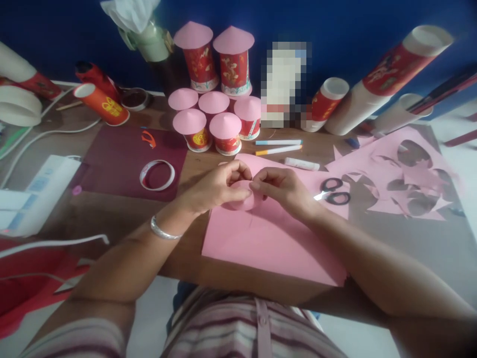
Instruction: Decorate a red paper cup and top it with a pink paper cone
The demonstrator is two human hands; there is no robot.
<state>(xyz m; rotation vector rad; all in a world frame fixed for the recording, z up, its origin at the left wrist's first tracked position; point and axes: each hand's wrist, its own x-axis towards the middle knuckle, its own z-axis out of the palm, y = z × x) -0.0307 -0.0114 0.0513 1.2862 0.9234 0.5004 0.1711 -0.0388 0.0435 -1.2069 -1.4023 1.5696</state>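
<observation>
A small pink paper circle (244,201) is pinched between my two hands, above a stack of pink paper sheets (268,243). My left hand (225,186) grips its left side, thumb on top. At the upper right edge, the fingertips of my right hand (278,186) press the paper together. Whether the piece is flat or curled into a cone is partly hidden by my fingers. Scissors with black handles (335,191) lie on the sheets just right of my right hand. A white glue stick (301,164) rests above them.
Red paper-covered tubes with pink cone tops (225,134) stand in a group at the back. Cut pink scraps (406,174) spread to the right. Two markers (278,149), a tape roll (157,175) and an orange cutter (148,138) lie nearby. Tall tubes (387,84) lean at back right.
</observation>
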